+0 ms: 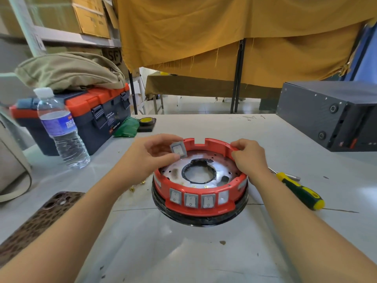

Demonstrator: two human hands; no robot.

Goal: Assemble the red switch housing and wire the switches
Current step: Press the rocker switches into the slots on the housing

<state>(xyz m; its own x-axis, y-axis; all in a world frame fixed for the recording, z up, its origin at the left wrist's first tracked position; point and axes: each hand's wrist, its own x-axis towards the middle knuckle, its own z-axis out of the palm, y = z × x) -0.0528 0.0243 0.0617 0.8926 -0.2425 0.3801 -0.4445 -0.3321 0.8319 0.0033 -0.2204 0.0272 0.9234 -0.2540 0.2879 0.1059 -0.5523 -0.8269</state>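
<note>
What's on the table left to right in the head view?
Phone case → water bottle → toolbox → tape roll → red switch housing → screwdriver → black box.

Grey worktable (204, 252) as landmark. Far-left: navy plastic toolbox with orange lid (85, 113), khaki cloth bag (67, 70) on top. Clear plastic water bottle, white cap (61, 129), upright just before the toolbox. Right side: yellow-and-black-handled screwdriver (299, 189), lying flat. Far-right corner: black box (330, 113).
</note>
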